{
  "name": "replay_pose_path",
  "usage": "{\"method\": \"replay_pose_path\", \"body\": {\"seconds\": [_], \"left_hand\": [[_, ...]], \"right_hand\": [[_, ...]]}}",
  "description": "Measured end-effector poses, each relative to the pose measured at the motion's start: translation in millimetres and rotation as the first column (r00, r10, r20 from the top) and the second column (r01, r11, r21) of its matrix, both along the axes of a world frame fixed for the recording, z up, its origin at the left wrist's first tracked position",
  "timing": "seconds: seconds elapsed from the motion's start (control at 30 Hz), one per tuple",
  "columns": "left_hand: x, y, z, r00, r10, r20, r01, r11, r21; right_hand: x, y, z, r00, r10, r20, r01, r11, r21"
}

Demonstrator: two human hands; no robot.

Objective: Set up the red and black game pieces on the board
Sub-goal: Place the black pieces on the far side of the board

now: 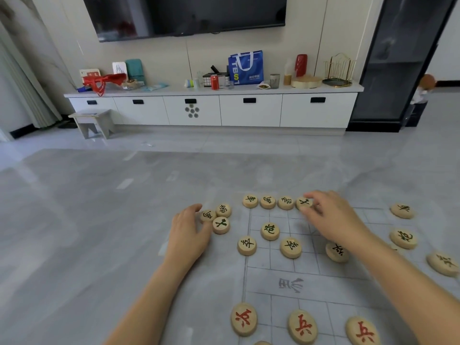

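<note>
Black pieces crowd board; L hand grip pinches off-board piece; R hand pinches row-end piece.

Pale wooden pieces with black or red characters, grey gridded board

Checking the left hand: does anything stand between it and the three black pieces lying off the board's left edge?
Nothing visible does. The left hand lies right against the three black pieces, thumb and fingers either side of the nearest piece. The right hand is well apart, pinching a back-row piece.
</note>
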State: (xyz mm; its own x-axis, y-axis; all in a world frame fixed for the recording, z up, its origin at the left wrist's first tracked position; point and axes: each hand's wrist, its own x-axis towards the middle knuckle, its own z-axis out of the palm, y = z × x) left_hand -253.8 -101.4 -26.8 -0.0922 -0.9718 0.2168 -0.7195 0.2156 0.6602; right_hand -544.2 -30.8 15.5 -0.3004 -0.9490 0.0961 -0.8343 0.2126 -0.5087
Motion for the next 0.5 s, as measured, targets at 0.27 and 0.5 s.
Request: {"method": "replay_pose_path", "body": {"seconds": [0.27,0.5], "left_hand": [[-2.5,-4.4,1.1,0.992,-0.056,0.116,0.053,0.998,0.031],[-2.2,10.3,9.0,0.984,-0.135,-0.12,0.126,0.989,-0.078]], "right_hand": [[63.3,-8.0,-1.2,0.985,0.168,0.037,-0.167,0.986,-0.011],[85.6,-1.7,10.3,0.966,0.246,0.081,-0.243,0.969,-0.048]]}}
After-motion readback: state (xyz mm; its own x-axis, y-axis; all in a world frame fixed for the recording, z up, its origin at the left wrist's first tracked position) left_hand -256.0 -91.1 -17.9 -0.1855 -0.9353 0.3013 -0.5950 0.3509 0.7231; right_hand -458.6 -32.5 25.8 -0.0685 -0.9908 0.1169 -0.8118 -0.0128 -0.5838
